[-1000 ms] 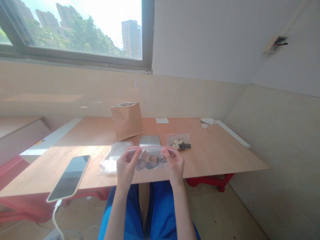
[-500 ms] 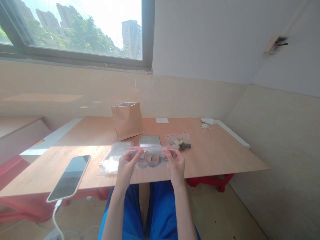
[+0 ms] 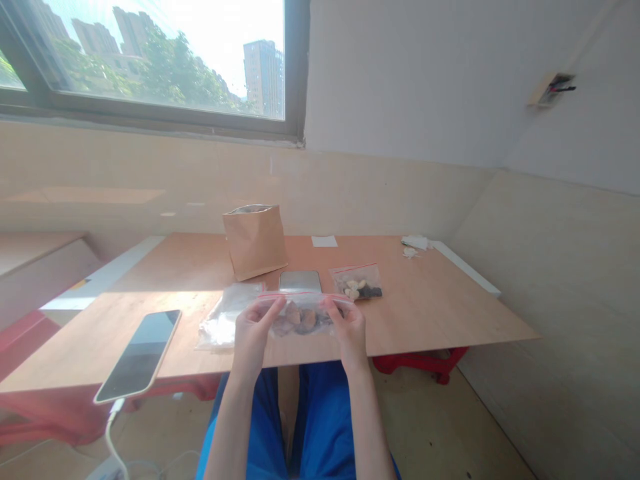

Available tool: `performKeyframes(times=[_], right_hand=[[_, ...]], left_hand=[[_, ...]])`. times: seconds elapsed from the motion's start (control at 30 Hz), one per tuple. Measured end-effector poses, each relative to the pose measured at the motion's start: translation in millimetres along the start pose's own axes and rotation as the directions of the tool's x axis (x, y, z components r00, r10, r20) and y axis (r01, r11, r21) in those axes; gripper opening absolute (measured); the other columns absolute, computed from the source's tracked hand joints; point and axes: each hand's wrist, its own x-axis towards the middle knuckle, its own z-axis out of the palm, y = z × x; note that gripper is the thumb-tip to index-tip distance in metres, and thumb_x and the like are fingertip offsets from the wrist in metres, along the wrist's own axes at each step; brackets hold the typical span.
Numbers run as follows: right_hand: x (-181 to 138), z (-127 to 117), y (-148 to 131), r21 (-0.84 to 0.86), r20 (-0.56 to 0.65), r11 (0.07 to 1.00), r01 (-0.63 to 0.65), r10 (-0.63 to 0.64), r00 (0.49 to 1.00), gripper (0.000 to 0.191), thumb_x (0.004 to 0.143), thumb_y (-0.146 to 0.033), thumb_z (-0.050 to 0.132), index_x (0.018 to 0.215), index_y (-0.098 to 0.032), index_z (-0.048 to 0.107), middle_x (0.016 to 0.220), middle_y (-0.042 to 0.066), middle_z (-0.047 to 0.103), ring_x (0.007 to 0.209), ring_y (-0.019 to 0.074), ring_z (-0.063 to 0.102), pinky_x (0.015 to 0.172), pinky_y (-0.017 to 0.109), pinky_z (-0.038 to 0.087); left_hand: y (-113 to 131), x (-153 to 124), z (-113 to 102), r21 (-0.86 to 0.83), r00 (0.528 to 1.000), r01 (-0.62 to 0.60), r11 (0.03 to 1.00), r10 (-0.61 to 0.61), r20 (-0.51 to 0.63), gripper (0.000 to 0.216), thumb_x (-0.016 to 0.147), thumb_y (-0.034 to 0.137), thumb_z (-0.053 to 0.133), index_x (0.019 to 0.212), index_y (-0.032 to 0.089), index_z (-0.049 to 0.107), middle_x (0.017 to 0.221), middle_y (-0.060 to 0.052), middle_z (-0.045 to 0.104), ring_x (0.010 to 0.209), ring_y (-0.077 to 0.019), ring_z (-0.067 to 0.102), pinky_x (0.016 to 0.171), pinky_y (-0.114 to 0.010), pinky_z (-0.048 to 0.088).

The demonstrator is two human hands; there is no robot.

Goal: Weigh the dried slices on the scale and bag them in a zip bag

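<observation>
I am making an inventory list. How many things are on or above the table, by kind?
Clear zip bags with stones: 2, one held by left hand and right hand, one lying
Empty clear bags, a pile: 1
Paper bag: 1
Phone: 1
Small scale: 1
Total: 6

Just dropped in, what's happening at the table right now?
A seated person holds a clear zip bag of brownish stones by its top edge, left hand and right hand at either end. On the wooden table beyond lie a second stone bag, a brown paper bag, a small scale and a phone.
</observation>
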Motion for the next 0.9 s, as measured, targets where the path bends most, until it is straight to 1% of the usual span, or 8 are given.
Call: performKeyframes(times=[0.13, 0.2, 0.27, 0.33, 0.53, 0.73, 0.8, 0.9], right_hand=[[0, 1, -4, -0.051, 0.040, 0.999, -0.009, 0.011, 0.999, 0.021, 0.075, -0.037, 0.067, 0.074, -0.017, 0.071, 0.081, 0.005, 0.069, 0.080, 0.0176, 0.063, 0.075, 0.029, 0.050], [0, 2, -5, -0.045, 0.035, 0.999, -0.029, 0.030, 0.999, 0.022, 0.073, -0.038, 0.068, 0.076, -0.017, 0.070, 0.081, 0.005, 0.069, 0.080, 0.0182, 0.063, 0.076, 0.030, 0.050], [-1, 2, -5, -0.039, 0.026, 0.998, -0.042, 0.043, 0.999, 0.023, 0.073, -0.039, 0.069, 0.077, -0.017, 0.070, 0.080, 0.005, 0.069, 0.080, 0.0186, 0.063, 0.075, 0.030, 0.050], [-1, 3, -5, -0.040, 0.022, 0.998, -0.042, 0.043, 0.999, 0.022, 0.072, -0.039, 0.069, 0.074, -0.017, 0.069, 0.078, 0.005, 0.068, 0.078, 0.0182, 0.062, 0.073, 0.030, 0.050], [-2, 4, -7, -0.053, 0.020, 0.999, 0.009, -0.008, 1.000, 0.018, 0.073, -0.035, 0.068, 0.071, -0.017, 0.068, 0.073, 0.003, 0.065, 0.073, 0.0161, 0.060, 0.069, 0.027, 0.048], [-4, 5, -9, -0.070, -0.002, 0.997, 0.013, -0.014, 1.000, 0.015, 0.072, -0.032, 0.069, 0.068, -0.018, 0.067, 0.068, 0.001, 0.065, 0.065, 0.0143, 0.059, 0.062, 0.025, 0.046], [-4, 5, -10, -0.059, -0.002, 0.998, 0.011, -0.011, 1.000, 0.014, 0.072, -0.032, 0.068, 0.068, -0.018, 0.067, 0.066, 0.000, 0.065, 0.064, 0.0138, 0.059, 0.062, 0.025, 0.046], [-3, 5, -11, -0.031, 0.023, 1.000, -0.001, 0.002, 1.000, 0.015, 0.073, -0.032, 0.067, 0.069, -0.018, 0.067, 0.068, 0.001, 0.066, 0.065, 0.0139, 0.061, 0.066, 0.025, 0.048]], left_hand=[[1, 0, -1, 0.023, 1.000, -0.025, 0.999, 0.025, 0.003, 0.033, 0.065, 0.043, 0.071, 0.080, 0.014, 0.070, 0.079, -0.007, 0.071, 0.076, -0.0179, 0.065, 0.071, -0.026, 0.051], [2, 0, -2, 0.049, 0.999, -0.029, 0.998, 0.027, 0.046, 0.034, 0.065, 0.044, 0.071, 0.081, 0.014, 0.070, 0.079, -0.007, 0.071, 0.075, -0.0186, 0.065, 0.069, -0.027, 0.051], [3, -1, -3, 0.074, 0.995, -0.050, 0.996, 0.043, 0.095, 0.032, 0.066, 0.043, 0.070, 0.081, 0.014, 0.070, 0.081, -0.008, 0.071, 0.078, -0.0196, 0.065, 0.071, -0.028, 0.051], [5, -1, -3, 0.090, 0.992, -0.076, 0.993, 0.066, 0.112, 0.030, 0.067, 0.042, 0.070, 0.079, 0.015, 0.071, 0.082, -0.008, 0.072, 0.080, -0.0200, 0.066, 0.073, -0.028, 0.052], [7, -2, 0, 0.116, 0.993, -0.106, 0.988, 0.099, 0.068, 0.032, 0.068, 0.042, 0.069, 0.081, 0.014, 0.070, 0.080, -0.008, 0.072, 0.077, -0.0204, 0.067, 0.071, -0.029, 0.053], [1, -3, 3, 0.105, 0.995, -0.096, 0.990, 0.097, -0.007, 0.029, 0.066, 0.040, 0.071, 0.079, 0.014, 0.070, 0.075, -0.006, 0.071, 0.074, -0.0184, 0.067, 0.067, -0.025, 0.053], [1, -3, 4, 0.101, 0.995, -0.092, 0.991, 0.095, -0.022, 0.030, 0.065, 0.040, 0.072, 0.078, 0.014, 0.069, 0.075, -0.006, 0.071, 0.074, -0.0187, 0.067, 0.066, -0.025, 0.053], [2, -3, 5, 0.099, 0.996, -0.080, 0.992, 0.083, -0.027, 0.033, 0.064, 0.042, 0.072, 0.080, 0.012, 0.069, 0.075, -0.007, 0.071, 0.073, -0.0196, 0.067, 0.065, -0.026, 0.053]])
